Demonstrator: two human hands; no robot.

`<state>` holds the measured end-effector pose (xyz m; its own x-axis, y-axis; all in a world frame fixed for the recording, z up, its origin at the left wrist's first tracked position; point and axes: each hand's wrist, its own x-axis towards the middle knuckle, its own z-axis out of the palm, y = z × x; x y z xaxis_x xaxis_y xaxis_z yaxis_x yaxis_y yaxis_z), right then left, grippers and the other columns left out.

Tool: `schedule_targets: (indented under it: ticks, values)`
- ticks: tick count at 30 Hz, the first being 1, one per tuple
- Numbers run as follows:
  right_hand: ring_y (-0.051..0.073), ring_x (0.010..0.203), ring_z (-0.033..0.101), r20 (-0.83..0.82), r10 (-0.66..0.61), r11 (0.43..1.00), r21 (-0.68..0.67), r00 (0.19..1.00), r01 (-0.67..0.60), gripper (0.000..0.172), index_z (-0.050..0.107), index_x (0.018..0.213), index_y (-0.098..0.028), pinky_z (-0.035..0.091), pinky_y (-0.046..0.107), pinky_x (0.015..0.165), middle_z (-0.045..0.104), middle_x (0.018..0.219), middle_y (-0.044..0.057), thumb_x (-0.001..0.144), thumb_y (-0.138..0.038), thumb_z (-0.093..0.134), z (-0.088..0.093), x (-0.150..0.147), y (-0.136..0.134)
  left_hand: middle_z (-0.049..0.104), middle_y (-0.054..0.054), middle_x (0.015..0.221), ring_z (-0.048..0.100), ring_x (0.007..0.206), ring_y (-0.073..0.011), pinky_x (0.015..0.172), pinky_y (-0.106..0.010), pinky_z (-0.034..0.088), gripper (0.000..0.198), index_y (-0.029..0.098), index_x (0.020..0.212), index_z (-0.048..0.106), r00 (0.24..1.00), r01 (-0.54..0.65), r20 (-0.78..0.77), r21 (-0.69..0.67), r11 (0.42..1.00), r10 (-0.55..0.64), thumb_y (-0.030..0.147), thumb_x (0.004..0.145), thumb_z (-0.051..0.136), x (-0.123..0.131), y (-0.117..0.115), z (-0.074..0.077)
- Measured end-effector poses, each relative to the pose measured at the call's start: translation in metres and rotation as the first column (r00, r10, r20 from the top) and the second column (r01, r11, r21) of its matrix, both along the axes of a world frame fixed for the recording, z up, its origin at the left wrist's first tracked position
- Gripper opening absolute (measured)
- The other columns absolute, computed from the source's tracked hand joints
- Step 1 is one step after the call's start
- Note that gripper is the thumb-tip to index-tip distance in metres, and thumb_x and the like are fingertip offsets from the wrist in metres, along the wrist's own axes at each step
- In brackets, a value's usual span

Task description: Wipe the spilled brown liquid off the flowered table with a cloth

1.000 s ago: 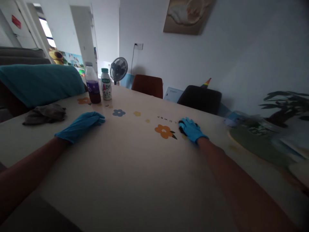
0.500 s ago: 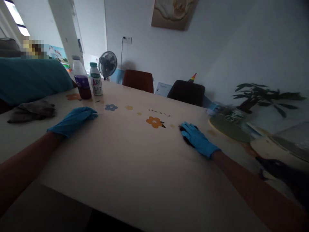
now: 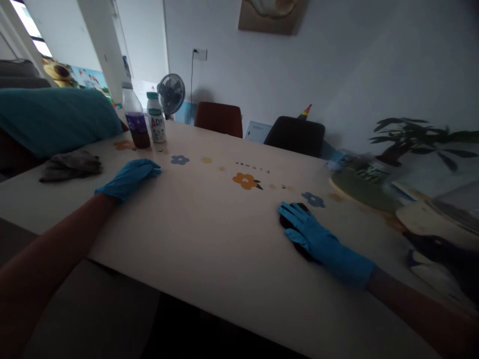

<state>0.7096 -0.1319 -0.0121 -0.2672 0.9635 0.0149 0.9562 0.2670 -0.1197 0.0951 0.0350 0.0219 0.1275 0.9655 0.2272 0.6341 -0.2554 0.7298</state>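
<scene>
My right hand [image 3: 305, 232], in a blue glove, presses down on a dark, rounded pad [image 3: 301, 207] that lies against the white tabletop [image 3: 194, 234]. Its fingers spread over the pad, whose edges show on both sides; whether it is a sponge or a folded cloth is unclear. At the left, my left hand [image 3: 130, 178], also gloved in blue, rests on the table with its fingers loosely stretched and nothing visible in them. Beyond that hand lies a crumpled grey cloth [image 3: 71, 166]. Printed flowers, including an orange one [image 3: 245, 181] and a blue one [image 3: 313, 199], decorate the table.
A bottle with a purple label [image 3: 136, 124] and a white bottle with a green cap [image 3: 156, 119] stand at the far left. A potted plant [image 3: 389, 157], a green round mat [image 3: 362, 187] and several other items crowd the right side. Chairs [image 3: 219, 119] line the far edge.
My right hand has slid the dark pad toward me, uncovering a blue printed flower. My left hand stays resting on the table. The view has shifted slightly.
</scene>
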Motion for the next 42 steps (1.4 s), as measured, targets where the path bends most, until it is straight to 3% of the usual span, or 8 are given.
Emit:
schedule_targets:
  ticks: [4, 8, 13, 17, 21, 27, 34, 42]
  values:
    - [0.040, 0.185, 0.022, -0.004, 0.098, 0.994, -0.037, 0.995, -0.098, 0.076, 0.051, 0.188, -0.042, 0.024, 0.074, 0.149, 0.039, 0.196, 0.001, 0.116, -0.065, 0.051, 0.004, -0.039, -0.003, 0.087, -0.018, 0.132, 0.077, 0.128, -0.0366, 0.132, -0.053, 0.054, 0.061, 0.020, 0.106, 0.083, 0.999, -0.020, 0.043, -0.029, 0.999, 0.021, 0.071, 0.076, 0.067, 0.002, 0.002, 0.000]
    - [0.040, 0.186, 0.022, -0.030, 0.272, 0.961, -0.034, 0.962, -0.273, 0.074, 0.051, 0.188, -0.041, 0.019, 0.072, 0.151, 0.038, 0.196, 0.001, 0.119, -0.067, 0.050, 0.005, -0.087, 0.013, 0.087, -0.017, 0.129, 0.077, 0.124, -0.0355, 0.128, -0.053, 0.058, 0.060, 0.020, 0.105, 0.082, 0.994, -0.013, 0.109, -0.046, 0.999, 0.018, 0.070, 0.074, 0.070, 0.004, 0.001, -0.001]
    - [0.039, 0.185, 0.026, -0.121, 0.495, 0.864, -0.030, 0.860, -0.502, 0.075, 0.044, 0.192, -0.038, 0.016, 0.072, 0.151, 0.038, 0.196, 0.001, 0.122, -0.067, 0.052, 0.012, -0.162, 0.047, 0.087, -0.017, 0.126, 0.077, 0.121, -0.0354, 0.123, -0.052, 0.059, 0.059, 0.019, 0.106, 0.082, 0.977, 0.003, 0.211, -0.078, 0.997, 0.013, 0.066, 0.073, 0.073, 0.004, 0.002, -0.003]
    - [0.042, 0.184, 0.030, -0.161, 0.615, 0.779, -0.029, 0.772, -0.626, 0.071, 0.051, 0.189, -0.037, 0.016, 0.071, 0.152, 0.039, 0.195, 0.001, 0.122, -0.061, 0.057, 0.017, -0.227, 0.076, 0.088, -0.015, 0.122, 0.078, 0.116, -0.0337, 0.118, -0.050, 0.061, 0.055, 0.019, 0.107, 0.084, 0.984, 0.002, 0.179, -0.071, 0.997, 0.011, 0.064, 0.076, 0.073, 0.003, 0.006, -0.004]
    - [0.043, 0.182, 0.033, -0.133, 0.628, 0.773, -0.015, 0.767, -0.635, 0.070, 0.053, 0.188, -0.041, 0.021, 0.071, 0.152, 0.039, 0.194, -0.001, 0.120, -0.055, 0.063, 0.018, -0.286, 0.109, 0.088, -0.015, 0.125, 0.078, 0.119, -0.0343, 0.119, -0.049, 0.060, 0.052, 0.021, 0.106, 0.085, 0.983, 0.015, 0.182, -0.054, 0.998, -0.005, 0.063, 0.078, 0.075, 0.001, 0.007, -0.006]
    - [0.041, 0.184, 0.029, -0.067, 0.480, 0.875, -0.030, 0.875, -0.483, 0.069, 0.051, 0.189, -0.034, 0.022, 0.063, 0.152, 0.034, 0.198, 0.000, 0.124, -0.056, 0.058, 0.021, -0.344, 0.161, 0.088, -0.016, 0.128, 0.079, 0.124, -0.0369, 0.125, -0.053, 0.058, 0.050, 0.022, 0.103, 0.087, 0.982, 0.008, 0.189, -0.053, 0.999, 0.002, 0.064, 0.078, 0.076, 0.002, 0.004, -0.004]
    - [0.040, 0.183, 0.032, -0.104, 0.243, 0.970, 0.014, 0.964, -0.243, 0.061, 0.055, 0.184, -0.032, 0.024, 0.065, 0.149, 0.038, 0.197, 0.000, 0.126, -0.053, 0.049, 0.025, -0.339, 0.216, 0.088, -0.016, 0.131, 0.080, 0.129, -0.0386, 0.127, -0.055, 0.059, 0.053, 0.023, 0.107, 0.088, 0.980, 0.005, 0.200, -0.075, 0.997, 0.010, 0.066, 0.078, 0.079, 0.003, -0.001, -0.001]
    - [0.042, 0.183, 0.029, -0.081, -0.030, 0.999, 0.018, 0.996, 0.031, 0.066, 0.047, 0.187, -0.019, 0.024, 0.070, 0.148, 0.037, 0.197, 0.014, 0.129, -0.049, 0.036, 0.020, -0.251, 0.253, 0.089, -0.015, 0.131, 0.081, 0.126, -0.0359, 0.126, -0.054, 0.062, 0.054, 0.020, 0.110, 0.087, 0.978, 0.006, 0.207, -0.067, 0.998, 0.008, 0.065, 0.082, 0.075, 0.003, -0.005, -0.001]
